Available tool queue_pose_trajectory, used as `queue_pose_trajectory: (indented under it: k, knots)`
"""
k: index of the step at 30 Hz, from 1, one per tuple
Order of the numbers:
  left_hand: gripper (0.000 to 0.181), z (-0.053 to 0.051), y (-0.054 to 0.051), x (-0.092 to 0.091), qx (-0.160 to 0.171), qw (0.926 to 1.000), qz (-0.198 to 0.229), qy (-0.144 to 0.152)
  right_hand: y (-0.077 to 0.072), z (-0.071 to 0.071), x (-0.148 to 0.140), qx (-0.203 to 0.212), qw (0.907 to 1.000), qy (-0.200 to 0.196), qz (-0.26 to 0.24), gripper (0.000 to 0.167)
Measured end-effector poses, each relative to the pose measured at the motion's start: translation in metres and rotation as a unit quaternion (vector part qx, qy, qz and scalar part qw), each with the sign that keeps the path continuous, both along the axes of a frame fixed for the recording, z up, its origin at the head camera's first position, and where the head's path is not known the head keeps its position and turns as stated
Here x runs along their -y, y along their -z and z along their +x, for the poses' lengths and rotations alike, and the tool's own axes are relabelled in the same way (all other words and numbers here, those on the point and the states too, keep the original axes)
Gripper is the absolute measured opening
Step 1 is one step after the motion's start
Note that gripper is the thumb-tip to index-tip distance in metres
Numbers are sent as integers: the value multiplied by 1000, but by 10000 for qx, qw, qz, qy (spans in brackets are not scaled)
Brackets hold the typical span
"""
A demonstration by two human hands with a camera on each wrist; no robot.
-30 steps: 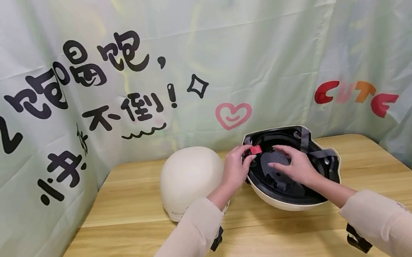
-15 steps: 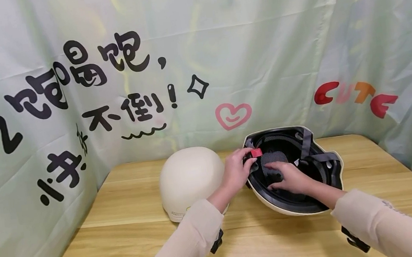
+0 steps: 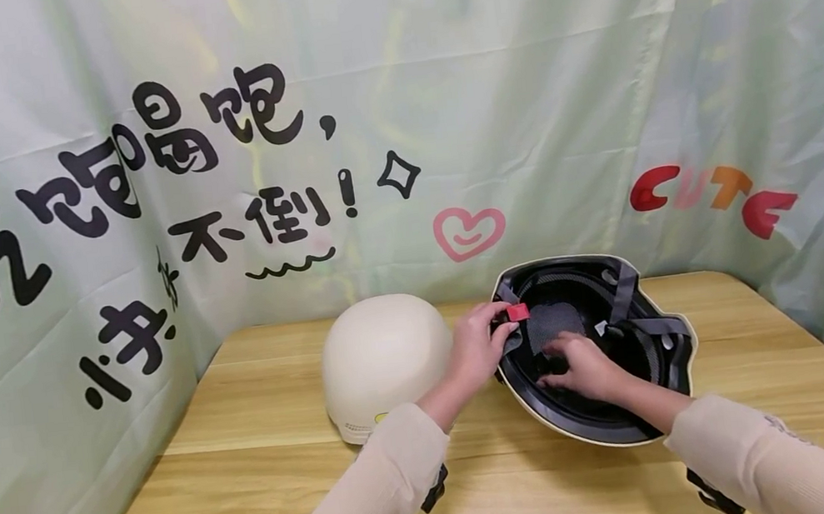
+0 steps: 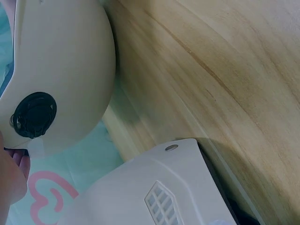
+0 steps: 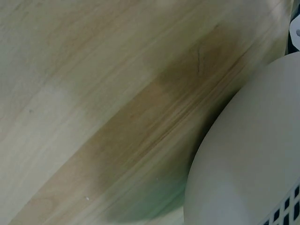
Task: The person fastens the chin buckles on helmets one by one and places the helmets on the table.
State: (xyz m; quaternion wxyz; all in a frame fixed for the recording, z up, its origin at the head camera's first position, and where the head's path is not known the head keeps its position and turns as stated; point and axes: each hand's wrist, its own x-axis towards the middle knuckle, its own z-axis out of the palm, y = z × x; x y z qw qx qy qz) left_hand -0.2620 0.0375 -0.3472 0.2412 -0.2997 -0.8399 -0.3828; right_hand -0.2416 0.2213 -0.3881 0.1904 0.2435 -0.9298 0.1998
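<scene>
An upturned cream helmet [image 3: 607, 427] lies right of centre on the table, its black lining facing up. At its left rim my left hand [image 3: 470, 350] pinches a red buckle [image 3: 518, 312] between thumb and fingers. Inside the shell my right hand [image 3: 585, 368] has its fingers and thumb curled round a small black buckle piece [image 3: 553, 363], partly hidden by the fingers. In the left wrist view, fingers of the left hand [image 4: 14, 180] show at the edge of the helmet's shell [image 4: 75, 61]. The right wrist view shows only the shell's outside [image 5: 248, 145], with neither fingers nor buckle visible.
A second cream helmet [image 3: 385, 360] stands dome up, just left of my left hand. Both rest on a wooden table [image 3: 269, 473]. Behind hangs a printed cloth [image 3: 532, 110]. Grey straps [image 3: 625, 293] run along the upturned helmet's right side.
My right hand has moved lower into the upturned helmet and its fingers have closed round the black piece. The helmet has shifted slightly right and tilted towards me. My left hand keeps its pinch.
</scene>
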Motion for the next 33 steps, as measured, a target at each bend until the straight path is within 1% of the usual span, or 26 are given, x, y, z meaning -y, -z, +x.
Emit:
queue_pose_trajectory:
  k: [5, 11, 13, 16, 21, 24, 26, 29, 33]
  knots:
    - [23, 2, 0, 1, 11, 10000, 21, 60, 3, 1, 0, -44, 9999, 107, -82, 25]
    - [24, 4, 1, 1, 193, 9998, -40, 69, 5, 3, -1, 244, 9994, 180, -149, 22]
    - [24, 4, 1, 2, 176, 9998, -57, 63, 4, 4, -1, 297, 9993, 181, -153, 21]
    - [24, 3, 2, 3, 123, 9999, -35, 71, 2, 4, 0, 292, 9993, 147, -162, 18]
    - [23, 2, 2, 3, 78, 10000, -30, 40, 0, 4, 1, 321, 9993, 24, -201, 21]
    - [24, 2, 2, 4, 163, 9999, -34, 14, -2, 3, 1, 323, 9992, -56, -234, 22]
    - [24, 1, 2, 4, 229, 9997, -39, 14, -3, 2, 2, 348, 9989, -65, -300, 22]
    - [24, 1, 2, 4, 207, 9998, -45, 12, -7, 2, 3, 410, 9979, -57, -499, 22]
    - [23, -1, 1, 4, 31, 10000, -21, 7, -13, 2, 4, 597, 9947, -88, -834, 22]
